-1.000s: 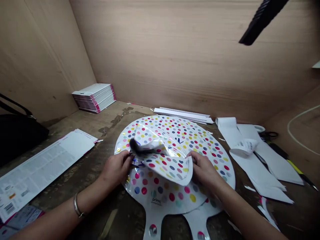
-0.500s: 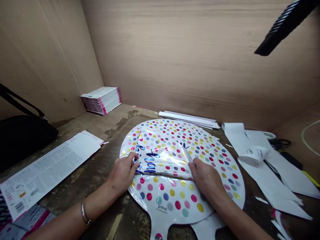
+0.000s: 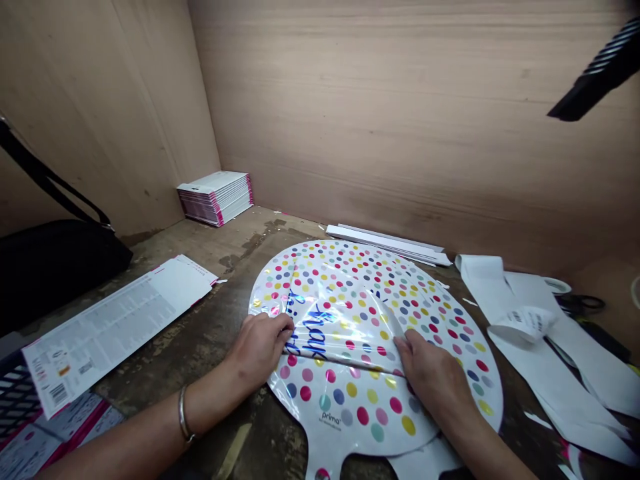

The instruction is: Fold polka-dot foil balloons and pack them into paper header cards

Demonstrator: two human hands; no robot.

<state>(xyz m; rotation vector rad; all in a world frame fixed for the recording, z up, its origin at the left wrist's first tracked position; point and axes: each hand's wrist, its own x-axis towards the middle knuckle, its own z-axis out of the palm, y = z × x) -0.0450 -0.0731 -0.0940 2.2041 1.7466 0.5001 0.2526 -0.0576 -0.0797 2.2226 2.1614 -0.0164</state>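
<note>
Two bare hands work over a wooden tabletop (image 3: 240,270), seen from the wearer's head. At the middle, a glossy dotted sheet (image 3: 345,327) with blue lettering lies folded across round, white pieces (image 3: 350,417) covered in coloured polka dots; these overlap, with narrow tails pointing toward the wearer, and one is printed "prima". The left hand (image 3: 261,343), with a silver bangle (image 3: 183,415) on its wrist, grasps the sheet's left end between thumb and fingers. The right hand (image 3: 433,367) pinches its right edge, fingers curled and partly hidden from view. To the left lie a long printed card (image 3: 140,317) and a black bag (image 3: 60,267). In the far left corner sits a stack of white cards (image 3: 215,198) with pink edges. White strips (image 3: 387,245) lie flat by the back panel (image 3: 375,113). On the right, loose lengths of white paper (image 3: 533,373) spread near dark-handled scissors (image 3: 583,303).
</note>
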